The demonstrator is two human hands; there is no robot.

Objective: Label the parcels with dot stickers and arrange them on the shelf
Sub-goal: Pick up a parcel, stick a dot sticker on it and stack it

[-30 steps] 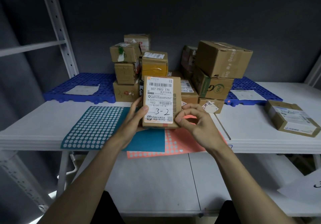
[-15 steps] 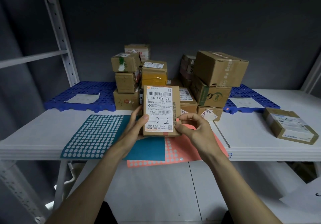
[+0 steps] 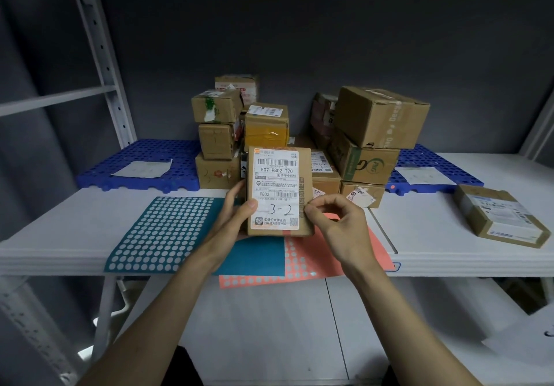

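- The small brown cardboard parcel with a white shipping label marked "3-2" point(image 3: 277, 192) is held upright above the front of the white shelf board point(image 3: 449, 235), label toward the camera, over the overlap of the two sticker sheets.
- It is grasped by the left hand point(image 3: 230, 220): the thumb is laid on the label's lower left corner and the fingers are wrapped behind the box.
- Compared with one second ago, the right hand point(image 3: 335, 223) is seen closer in; it was just beside the box's right edge, and its pinched thumb and forefinger are now pressed against that edge at label height. A salmon speck was visible at the fingertips half a second ago; it is no longer seen.
- It is judged that a dot sticker is being pressed onto the right side of the box; whether it is stuck cannot be told, since the spot is covered by the fingers.
- The parcel itself has barely shifted across the three pictures.
- The teal sheet of pale round dot stickers point(image 3: 168, 229) and the salmon-pink sheet of dot stickers point(image 3: 302, 262) are lying flat on the shelf board, the pink one partly beneath the teal one.
- Behind, a stack of brown cardboard boxes point(image 3: 299, 134) is standing between two blue perforated plastic pallets point(image 3: 144, 163), and one flat brown parcel point(image 3: 497, 214) is lying apart at the right.
- Once labelling is confirmed, only shelving remains for this parcel.
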